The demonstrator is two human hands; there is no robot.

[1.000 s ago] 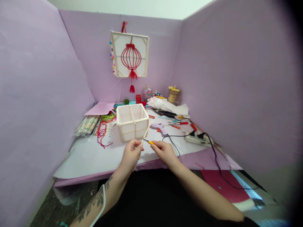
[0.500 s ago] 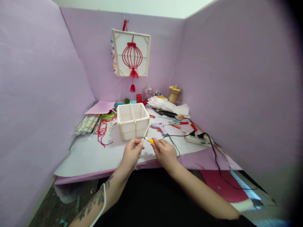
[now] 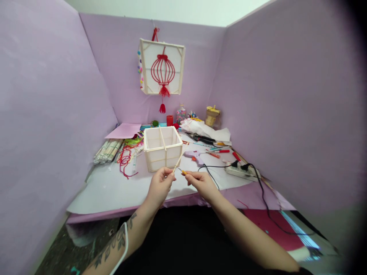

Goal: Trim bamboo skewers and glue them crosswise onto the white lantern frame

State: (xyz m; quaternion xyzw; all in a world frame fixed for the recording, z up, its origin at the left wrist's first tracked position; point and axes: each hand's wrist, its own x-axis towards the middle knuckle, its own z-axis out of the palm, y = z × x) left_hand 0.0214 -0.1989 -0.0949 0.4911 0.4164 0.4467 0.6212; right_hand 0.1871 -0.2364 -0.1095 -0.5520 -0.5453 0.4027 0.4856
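Pinched in my left hand (image 3: pixel 161 185) is a thin wooden stick (image 3: pixel 178 162) that slants up and to the right. My right hand (image 3: pixel 201 184) is closed on a yellow utility knife (image 3: pixel 184 173), its blade pointing left, close by the stick; whether they touch I cannot tell. Just behind my hands stands a box-shaped lantern frame (image 3: pixel 156 159) of wooden sticks with white panels, open at the top and crossed by one stick. A lilac glue gun (image 3: pixel 195 156) lies to its right.
A similar lantern (image 3: pixel 168 68) with a red design hangs on the back wall. Bundled sticks (image 3: pixel 107 151) and red cord (image 3: pixel 124 162) lie at the left. Pliers (image 3: pixel 200 137), a power strip (image 3: pixel 242 171) with black cables, and red pens (image 3: pixel 222 151) are at the right.
My right hand has turned, so the knife's blade shows edge-on and a little away from the stick. My left hand keeps its hold. The whole view has shifted slightly.
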